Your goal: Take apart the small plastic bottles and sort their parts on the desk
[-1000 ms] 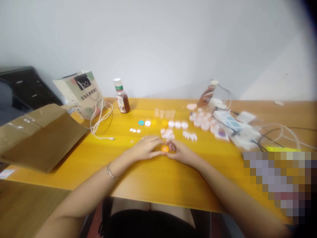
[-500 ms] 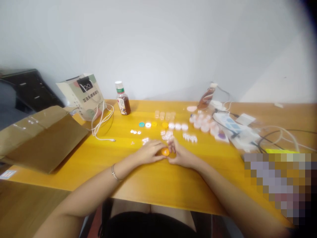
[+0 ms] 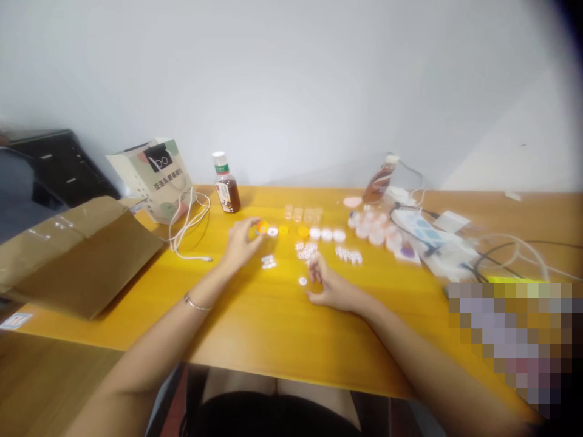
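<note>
Apparently, the left hand (image 3: 241, 241) pinches a round orange plastic-looking disc (image 3: 263, 226), not yet released, at the left end of a laid-out row of flat coloured discs (image 3: 283, 230), with a small white disc (image 3: 303, 281) nearer than that row beside the right hand (image 3: 331, 284), thumb and fingers apart.
</note>
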`<state>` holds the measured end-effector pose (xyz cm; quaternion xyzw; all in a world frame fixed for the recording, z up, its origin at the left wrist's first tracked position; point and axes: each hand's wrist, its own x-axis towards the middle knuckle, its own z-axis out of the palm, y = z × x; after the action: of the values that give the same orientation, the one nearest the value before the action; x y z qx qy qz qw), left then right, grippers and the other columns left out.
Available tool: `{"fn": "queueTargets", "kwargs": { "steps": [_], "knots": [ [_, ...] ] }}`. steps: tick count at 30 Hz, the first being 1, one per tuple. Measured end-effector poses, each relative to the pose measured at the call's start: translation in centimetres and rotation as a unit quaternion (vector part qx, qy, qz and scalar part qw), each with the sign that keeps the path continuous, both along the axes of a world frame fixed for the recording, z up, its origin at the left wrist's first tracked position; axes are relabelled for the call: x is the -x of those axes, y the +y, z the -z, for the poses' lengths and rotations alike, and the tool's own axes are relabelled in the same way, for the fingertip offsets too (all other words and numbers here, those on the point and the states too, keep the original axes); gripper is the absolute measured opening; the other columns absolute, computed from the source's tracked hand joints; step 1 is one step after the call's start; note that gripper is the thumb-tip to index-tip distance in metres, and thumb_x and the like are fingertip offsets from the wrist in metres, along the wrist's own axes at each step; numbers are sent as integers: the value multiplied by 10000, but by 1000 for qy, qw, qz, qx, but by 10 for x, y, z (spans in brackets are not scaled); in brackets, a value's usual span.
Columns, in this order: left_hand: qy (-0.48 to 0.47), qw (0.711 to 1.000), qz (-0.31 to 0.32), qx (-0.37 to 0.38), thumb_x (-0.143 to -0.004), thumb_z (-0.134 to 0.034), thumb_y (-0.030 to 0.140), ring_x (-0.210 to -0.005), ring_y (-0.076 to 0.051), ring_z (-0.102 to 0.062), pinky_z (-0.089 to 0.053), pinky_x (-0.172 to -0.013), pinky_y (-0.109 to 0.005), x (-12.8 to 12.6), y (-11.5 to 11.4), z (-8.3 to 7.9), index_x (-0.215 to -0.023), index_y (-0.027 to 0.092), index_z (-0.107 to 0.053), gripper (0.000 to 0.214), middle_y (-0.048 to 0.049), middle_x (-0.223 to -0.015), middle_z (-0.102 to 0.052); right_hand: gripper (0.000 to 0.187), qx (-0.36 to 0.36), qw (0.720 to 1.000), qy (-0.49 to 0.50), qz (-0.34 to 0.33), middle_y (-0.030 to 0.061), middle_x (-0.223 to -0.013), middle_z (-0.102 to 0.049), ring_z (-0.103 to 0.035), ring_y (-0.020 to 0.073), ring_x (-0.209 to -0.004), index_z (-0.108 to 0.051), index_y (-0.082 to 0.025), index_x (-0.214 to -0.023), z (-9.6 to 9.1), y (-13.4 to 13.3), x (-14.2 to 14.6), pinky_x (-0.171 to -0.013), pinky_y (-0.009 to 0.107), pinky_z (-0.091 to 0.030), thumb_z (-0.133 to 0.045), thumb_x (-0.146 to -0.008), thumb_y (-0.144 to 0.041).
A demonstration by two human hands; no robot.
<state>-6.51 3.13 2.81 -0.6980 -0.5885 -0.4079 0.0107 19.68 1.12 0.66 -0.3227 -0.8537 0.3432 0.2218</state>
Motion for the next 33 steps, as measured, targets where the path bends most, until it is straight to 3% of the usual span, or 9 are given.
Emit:
{"fn": "queueTargets", "kwargs": {
  "steps": [1, 4, 7, 11, 19, 25, 29, 33],
  "knots": [
    [-2, 999, -37, 30, -772, -562, 290, -986, -226, -547, -386, -910, -385, 13, 10, 1, -1050, 171, -551, 302, -79, -1065, -612, 349, -2, 1000, 0, -3, -9, -791, -425, -428, 118, -704, -304, -211, -909, 0, 0, 0, -693, 271, -414, -569, -683, -183],
    [12, 987, -70, 147, -745, -569, 254, -959, -229, -569, -420, -881, -366, 44, 36, 6, -1030, 136, -558, 309, -104, -1046, -623, 320, -2, 1000, -4, -3, -14, -782, -421, -425, 116, -695, -309, -212, -902, 2, 2, -1, -684, 266, -409, -557, -701, -195],
    [15, 982, -58, 178, -707, -596, 228, -889, -222, -599, -457, -820, -338, 57, 54, 15, -983, 122, -579, 296, -111, -1012, -639, 302, 7, 1000, -9, 1, -12, -800, -428, -432, 116, -700, -320, -211, -909, 1, 2, -2, -691, 267, -409, -550, -713, -206],
    [10, 981, -33, 190, -682, -606, 215, -815, -194, -617, -483, -751, -290, 55, 63, 22, -922, 135, -599, 252, -83, -953, -657, 246, 10, 1000, -12, 1, -13, -786, -438, -441, 115, -689, -353, -205, -877, -1, 2, -1, -676, 261, -408, -545, -725, -221],
    [7, 986, -20, 167, -771, -500, 283, -863, -197, -596, -458, -786, -295, 54, 49, 21, -926, 148, -620, 238, -83, -981, -640, 123, -8, 1000, -27, -5, -2, -743, -502, -484, 119, -669, -480, -186, -874, -5, 0, 2, -636, 244, -409, -519, -781, -258],
    [14, 984, 50, 172, -828, -428, 388, -883, -189, -567, -428, -829, -293, 63, 23, 17, -924, 166, -647, 327, -64, -924, -633, 83, -10, 999, -25, 17, 12, -692, -551, -501, 127, -631, -529, -180, -774, -4, -4, 7, -597, 248, -414, -488, -810, -242],
    [-4, 977, 101, 187, -769, -523, 473, -840, -178, -554, -442, -779, -292, 66, 13, 18, -1029, 164, -619, 415, -82, -984, -583, 75, -17, 998, 7, 65, 6, -686, -562, -508, 122, -617, -538, -181, -765, -4, 2, 21, -589, 243, -425, -496, -801, -232],
    [-20, 973, 134, 187, -714, -608, 450, -750, -141, -529, -445, -735, -280, 66, 15, 26, -1002, 169, -635, 403, -68, -937, -549, 62, -58, 994, -1, 88, 11, -688, -579, -515, 117, -618, -562, -168, -748, -13, 28, 51, -586, 232, -420, -520, -780, -200]
  ]
}}
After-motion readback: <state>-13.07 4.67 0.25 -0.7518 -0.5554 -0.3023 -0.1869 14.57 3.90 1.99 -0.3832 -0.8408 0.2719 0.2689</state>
